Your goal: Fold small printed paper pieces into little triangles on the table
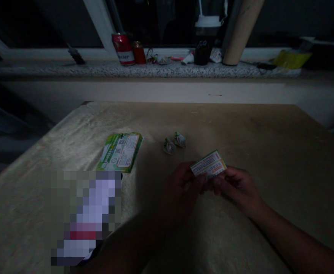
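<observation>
Nearest items: left forearm and right forearm, quantity two, extended over the table. The left hand grips the left and lower edges of one slip, its thumb pressed along the bottom edge. The right hand is closed on the right and lower edges of the same slip, fingers bent. How many fingers sit behind the slip cannot be told in this light. The slip is held tilted, printed side up, over the near middle of the table; its print is too small to read.

Table, counted: two crumpled scraps, side by side beyond the slip; one green pack, lying flat to the left; one pixelated item, just below the pack, identity hidden.

Sill, selected items from the left: one large red can, one small red can, one black cup with white lid, one tan tube, one yellow item
</observation>
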The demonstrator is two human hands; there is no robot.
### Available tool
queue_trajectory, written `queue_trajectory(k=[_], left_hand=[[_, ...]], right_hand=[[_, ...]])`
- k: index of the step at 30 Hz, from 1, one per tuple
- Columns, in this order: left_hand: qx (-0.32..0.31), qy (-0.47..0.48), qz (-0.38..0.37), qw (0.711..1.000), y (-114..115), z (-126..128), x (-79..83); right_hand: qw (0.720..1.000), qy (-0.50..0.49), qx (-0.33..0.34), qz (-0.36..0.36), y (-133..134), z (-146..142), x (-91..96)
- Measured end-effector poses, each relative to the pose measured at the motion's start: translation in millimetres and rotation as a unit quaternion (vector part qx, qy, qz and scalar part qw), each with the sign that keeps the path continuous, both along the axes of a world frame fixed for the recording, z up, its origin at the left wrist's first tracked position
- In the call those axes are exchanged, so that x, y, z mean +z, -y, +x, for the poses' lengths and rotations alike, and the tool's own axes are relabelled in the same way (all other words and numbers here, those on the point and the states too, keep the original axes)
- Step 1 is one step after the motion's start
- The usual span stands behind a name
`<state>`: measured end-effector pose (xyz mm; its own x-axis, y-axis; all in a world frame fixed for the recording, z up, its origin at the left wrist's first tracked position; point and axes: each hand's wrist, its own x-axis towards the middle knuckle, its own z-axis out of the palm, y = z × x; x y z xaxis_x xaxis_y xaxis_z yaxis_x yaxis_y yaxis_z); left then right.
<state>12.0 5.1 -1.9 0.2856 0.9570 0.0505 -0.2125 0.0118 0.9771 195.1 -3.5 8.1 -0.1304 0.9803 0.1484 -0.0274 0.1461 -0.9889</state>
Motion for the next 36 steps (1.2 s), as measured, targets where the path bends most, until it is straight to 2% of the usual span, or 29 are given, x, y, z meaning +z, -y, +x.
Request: queue_trajectory(k=[2, 4, 8, 12, 15, 17, 19, 21, 24, 28, 33, 36], left_hand=[[-0.018, 0.002, 0.005, 1.000, 2.3, 2.1, -2.2], [-0.033, -0.003, 0.004, 0.999, 3.1, 2.6, -3.1], [-0.031, -0.029, 0.004, 0.999, 1.0, -0.1, 1.6], [-0.021, -0.036, 0.005, 0.999, -0.9, -4.1, 6.0], [-0.001, -0.009, -0.009, 1.000, -2.2, -5.8, 5.4], [0.004, 0.012, -0.014, 1.000, -3.5, -5.5, 5.2], [-0.002, 0.028, -0.018, 0.999, -4.5, -3.3, 5.0], [-0.013, 0.045, -0.023, 0.999, -4.4, 0.1, 3.8], [-0.053, 0.070, -0.041, 0.995, -2.6, 4.1, -0.7], [-0.083, 0.030, -0.054, 0.995, -2.1, 1.2, -1.8], [-0.048, -0.052, -0.023, 0.997, -6.2, -6.3, 12.0], [-0.016, -0.048, -0.013, 0.999, -7.9, -7.6, 15.7]], right_hand=[[0.998, 0.023, 0.038, 0.036, 2.7, -6.4, 2.3], [0.993, 0.070, 0.038, 0.091, 3.3, -8.0, 3.2], [0.953, 0.212, -0.053, 0.208, 0.4, -0.4, 2.4], [0.919, 0.282, -0.132, 0.244, -3.8, 10.7, 2.3], [0.919, 0.282, -0.189, 0.200, -6.3, 19.9, 1.8], [0.943, 0.234, -0.197, 0.135, -6.8, 24.0, -0.1], [0.975, 0.157, -0.141, 0.063, -6.0, 23.4, -3.6], [0.996, 0.080, -0.044, 0.003, -4.0, 17.4, -7.9], [0.998, 0.024, 0.041, -0.047, 0.2, 4.6, -12.0], [0.996, -0.015, 0.068, -0.062, 4.2, -0.9, -7.8], [0.993, -0.030, 0.083, -0.076, 2.8, 5.3, 0.5], [0.990, -0.062, 0.080, -0.097, 0.8, 6.0, 0.2]])
